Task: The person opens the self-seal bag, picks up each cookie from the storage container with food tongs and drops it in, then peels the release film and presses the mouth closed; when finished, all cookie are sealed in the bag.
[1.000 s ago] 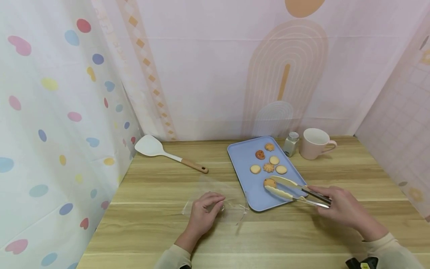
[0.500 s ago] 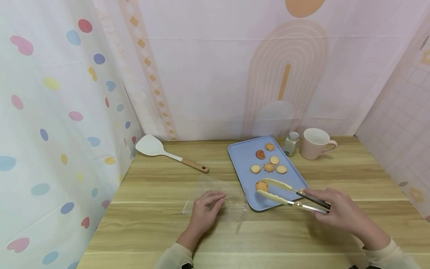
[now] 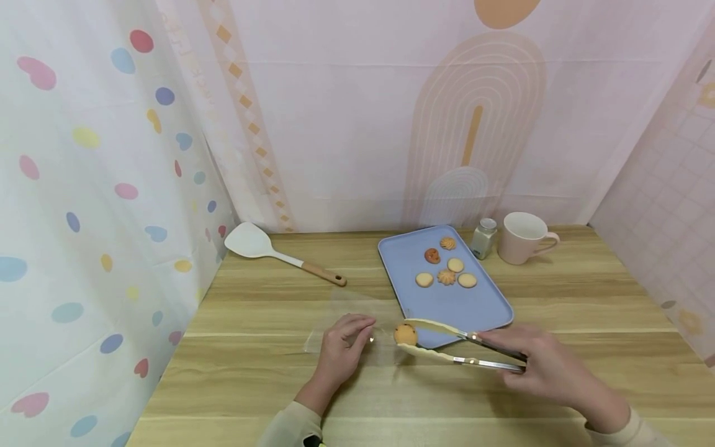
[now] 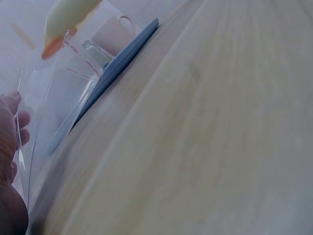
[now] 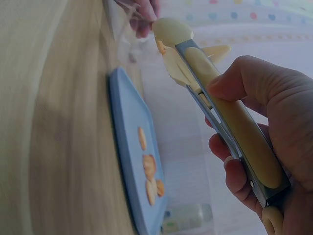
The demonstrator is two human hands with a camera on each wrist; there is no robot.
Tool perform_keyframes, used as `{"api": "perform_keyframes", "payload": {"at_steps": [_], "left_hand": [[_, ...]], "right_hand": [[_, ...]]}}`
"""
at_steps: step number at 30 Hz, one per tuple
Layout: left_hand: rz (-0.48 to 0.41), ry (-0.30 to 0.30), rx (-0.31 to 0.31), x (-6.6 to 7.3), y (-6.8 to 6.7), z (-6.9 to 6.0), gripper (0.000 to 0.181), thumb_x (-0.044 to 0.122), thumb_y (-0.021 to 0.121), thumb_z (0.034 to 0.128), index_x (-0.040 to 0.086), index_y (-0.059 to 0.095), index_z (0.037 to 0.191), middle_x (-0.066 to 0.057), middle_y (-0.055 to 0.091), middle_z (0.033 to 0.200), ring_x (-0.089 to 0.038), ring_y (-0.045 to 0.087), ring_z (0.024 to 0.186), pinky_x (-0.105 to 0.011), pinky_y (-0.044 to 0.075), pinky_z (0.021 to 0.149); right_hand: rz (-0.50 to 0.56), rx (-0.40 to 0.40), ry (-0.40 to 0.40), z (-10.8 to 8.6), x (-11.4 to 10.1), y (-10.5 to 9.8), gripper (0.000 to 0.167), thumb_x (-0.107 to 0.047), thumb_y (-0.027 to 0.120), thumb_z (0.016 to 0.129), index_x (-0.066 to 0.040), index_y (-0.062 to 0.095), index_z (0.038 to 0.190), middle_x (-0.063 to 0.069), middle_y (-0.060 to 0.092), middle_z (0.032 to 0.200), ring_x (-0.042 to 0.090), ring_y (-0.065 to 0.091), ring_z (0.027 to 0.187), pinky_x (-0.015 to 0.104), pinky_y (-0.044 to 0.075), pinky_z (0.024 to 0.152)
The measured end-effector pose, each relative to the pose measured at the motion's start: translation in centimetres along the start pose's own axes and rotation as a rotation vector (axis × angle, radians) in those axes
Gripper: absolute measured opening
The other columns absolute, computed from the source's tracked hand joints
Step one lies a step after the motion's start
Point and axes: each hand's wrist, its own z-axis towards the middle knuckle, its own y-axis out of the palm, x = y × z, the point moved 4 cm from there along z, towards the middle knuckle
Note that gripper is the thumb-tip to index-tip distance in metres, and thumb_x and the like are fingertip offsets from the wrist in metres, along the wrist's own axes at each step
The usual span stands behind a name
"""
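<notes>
Beside the tray (image 3: pixel 466 305), right grip (image 3: pixel 544 371) holds tongs (image 3: pixel 432 355) around a cookie (image 3: pixel 405 334), left grip (image 3: pixel 339 347) pinches clear bag (image 4: pixel 57 100) — probably best: light squeeze, bag steady.

Left of the tray (image 3: pixel 466 310), the bag (image 3: pixel 347 303) is partly covered by the left hand (image 3: pixel 341 346); its red print (image 4: pixel 71 46) is too small to read in the left wrist view, where the edge cuts off that hand. At the tray's near left corner, the tongs (image 3: pixel 429 354) hide most of a cookie (image 3: pixel 405 334) in the right wrist view. Beside the tray, the jar (image 3: pixel 484 239) bears an illegible mark.
</notes>
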Motion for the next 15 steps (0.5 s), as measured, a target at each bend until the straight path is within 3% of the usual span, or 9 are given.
{"api": "perform_keyframes", "payload": {"at_steps": [3, 6, 15], "left_hand": [[0.012, 0.01, 0.004, -0.9, 0.3, -0.3, 0.014, -0.004, 0.068, 0.0857, 0.0, 0.073, 0.098, -0.008, 0.07, 0.099, -0.024, 0.066, 0.094, -0.047, 0.048, 0.091], [0.024, 0.042, 0.008, -1.0, 0.4, -0.4, 0.014, 0.0, 0.069, 0.0865, 0.004, 0.074, 0.099, -0.004, 0.071, 0.1, -0.021, 0.066, 0.096, -0.057, 0.042, 0.096], [-0.009, 0.103, 0.013, -0.5, 0.4, -0.5, 0.016, 0.0, 0.066, 0.0887, 0.009, 0.074, 0.099, -0.003, 0.07, 0.1, -0.022, 0.065, 0.098, -0.064, 0.039, 0.094]], "right_hand": [[0.0, -0.023, 0.018, 0.4, -0.1, 1.2, 0.065, -0.008, 0.083, 0.057, -0.018, 0.069, 0.119, -0.007, 0.069, 0.109, 0.004, 0.058, 0.08, 0.011, 0.043, 0.07], [0.014, -0.06, 0.054, 0.9, 0.0, 2.6, 0.063, -0.009, 0.083, 0.059, -0.019, 0.069, 0.12, -0.009, 0.069, 0.109, 0.0, 0.05, 0.072, 0.012, 0.04, 0.062], [0.087, -0.18, 0.133, 2.4, 0.2, 5.6, 0.058, -0.011, 0.078, 0.07, -0.02, 0.065, 0.126, -0.011, 0.066, 0.117, 0.004, 0.05, 0.073, 0.017, 0.043, 0.061]]}}
